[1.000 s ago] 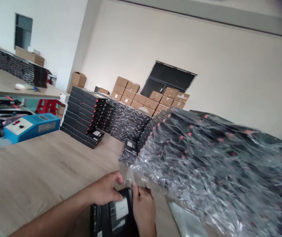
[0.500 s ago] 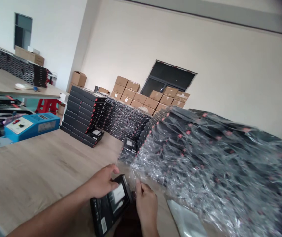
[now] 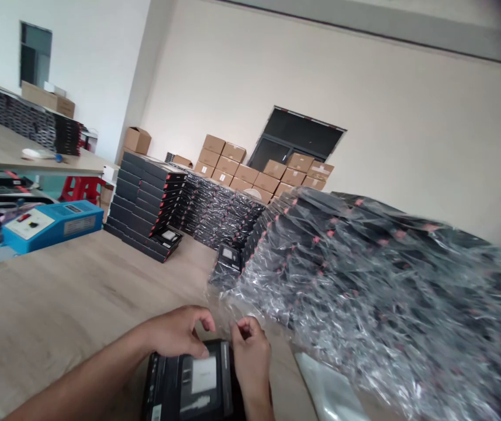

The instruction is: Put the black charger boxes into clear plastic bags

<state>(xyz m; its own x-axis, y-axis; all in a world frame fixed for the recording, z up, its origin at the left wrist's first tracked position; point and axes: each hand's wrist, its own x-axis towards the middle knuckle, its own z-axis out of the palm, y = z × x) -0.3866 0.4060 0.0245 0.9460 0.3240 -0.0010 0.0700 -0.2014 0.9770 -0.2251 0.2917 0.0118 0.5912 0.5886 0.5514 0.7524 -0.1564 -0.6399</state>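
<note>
A black box (image 3: 205, 377) with a clear window, showing a white item inside, lies at the bottom centre near the table's front edge. My left hand (image 3: 180, 332) is over its upper left part, thumb against the box top, fingers curved and apart. Just right of the box is my right hand (image 3: 251, 356), its thumb and forefinger pinched on a thin clear film (image 3: 224, 310) that is hard to make out. A pile of clear plastic bags (image 3: 327, 386) lies to the right of my right hand.
Plastic-wrapped black boxes (image 3: 364, 292) are stacked high on the right. Unwrapped black boxes (image 3: 140, 199) stand at the table's back left. A blue machine (image 3: 52, 225) sits at the left, with cartons (image 3: 232, 166) by the far wall.
The black box has turned more upright in view and moved down and left. My right hand has shifted slightly left; my left hand's fingers have moved a little right and down.
</note>
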